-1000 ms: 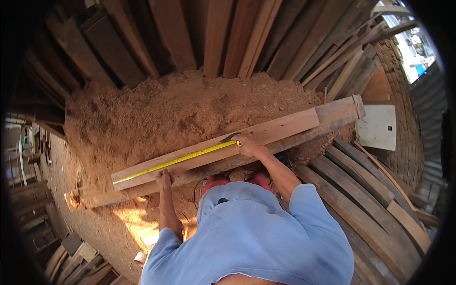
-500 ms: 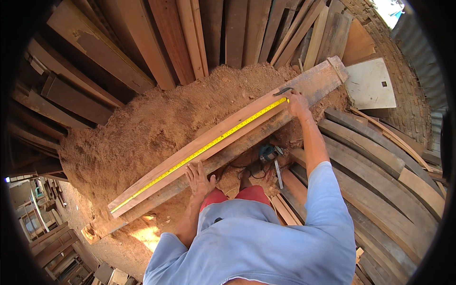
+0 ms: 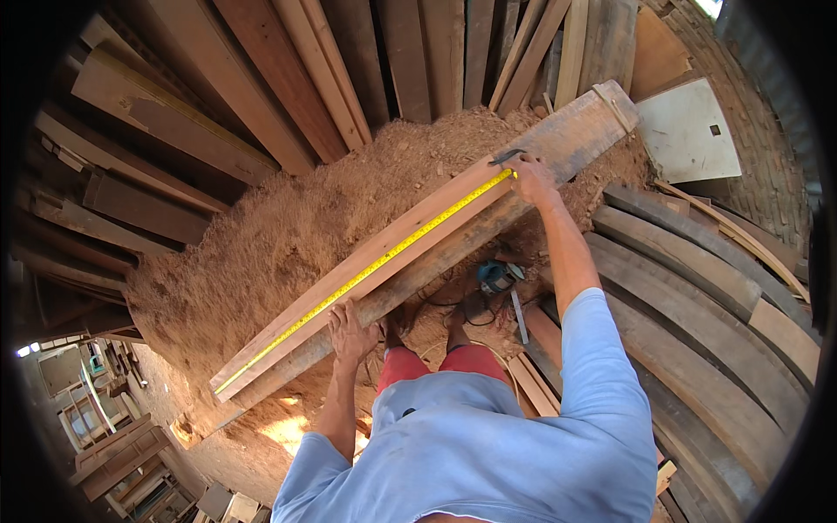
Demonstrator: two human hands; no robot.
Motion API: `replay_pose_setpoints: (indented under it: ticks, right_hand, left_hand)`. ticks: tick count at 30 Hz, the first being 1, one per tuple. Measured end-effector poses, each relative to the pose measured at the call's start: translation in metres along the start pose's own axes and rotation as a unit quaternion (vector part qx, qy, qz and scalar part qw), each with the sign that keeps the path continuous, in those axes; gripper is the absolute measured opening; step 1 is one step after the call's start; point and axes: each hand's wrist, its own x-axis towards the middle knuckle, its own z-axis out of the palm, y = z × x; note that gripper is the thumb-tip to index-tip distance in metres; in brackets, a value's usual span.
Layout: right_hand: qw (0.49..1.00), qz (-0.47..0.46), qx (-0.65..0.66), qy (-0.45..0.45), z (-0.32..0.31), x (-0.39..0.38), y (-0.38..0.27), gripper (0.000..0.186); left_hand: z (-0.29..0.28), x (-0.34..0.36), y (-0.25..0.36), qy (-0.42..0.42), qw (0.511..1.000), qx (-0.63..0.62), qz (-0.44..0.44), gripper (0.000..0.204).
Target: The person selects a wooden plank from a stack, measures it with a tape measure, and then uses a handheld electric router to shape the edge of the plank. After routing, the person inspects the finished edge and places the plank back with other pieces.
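A yellow tape measure (image 3: 388, 256) is stretched along a light reddish plank (image 3: 397, 237), which lies on a longer weathered board (image 3: 588, 122). My right hand (image 3: 534, 181) is closed around the tape's far right end, its case mostly hidden by the fingers. A dark curved strip (image 3: 506, 156) sticks out beside those fingers. My left hand (image 3: 350, 336) rests at the near edge of the plank, fingers extended and apart, holding nothing. The tape's other end lies at the plank's lower left end.
Sawdust (image 3: 253, 231) is heaped beyond the plank. A teal power tool (image 3: 499, 276) and a metal straightedge (image 3: 520, 315) lie close to my feet. Stacked boards (image 3: 689, 340) fill the right, and more boards (image 3: 288, 78) lean behind. A white panel (image 3: 689, 131) stands at far right.
The view has shifted slightly. Both hands keep nearly the same places on the plank, and the tape remains stretched along it.
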Motion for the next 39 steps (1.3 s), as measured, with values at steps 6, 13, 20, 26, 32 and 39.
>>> replay_pose_setpoints:
  ticks: [6, 13, 20, 26, 32, 39]
  right_hand:
    - [1.000, 0.004, -0.011, -0.001, 0.003, 0.001, 0.001, 0.055]
    - [1.000, 0.008, -0.022, -0.019, -0.001, 0.000, -0.002, 0.056]
    - [0.999, 0.012, -0.026, -0.014, 0.000, -0.001, 0.000, 0.055]
    - [0.999, 0.028, -0.021, -0.020, -0.003, -0.004, -0.003, 0.055]
    - [0.963, -0.110, -0.129, -0.212, -0.007, -0.046, -0.048, 0.053]
    - [0.875, -0.166, 0.068, -0.451, 0.104, -0.185, -0.080, 0.052]
  left_hand:
    - [0.006, 0.002, -0.003, 0.018, 1.000, 0.011, 0.007, 0.095]
    - [0.004, 0.002, -0.004, 0.020, 1.000, 0.008, 0.013, 0.093]
    - [-0.005, 0.003, 0.005, -0.006, 1.000, 0.023, 0.002, 0.092]
    - [0.000, 0.004, 0.000, 0.022, 1.000, -0.004, 0.020, 0.091]
    - [0.033, -0.026, -0.033, 0.015, 0.944, -0.287, -0.161, 0.091]
    - [0.048, -0.075, -0.052, 0.106, 0.270, -0.851, -0.437, 0.056]
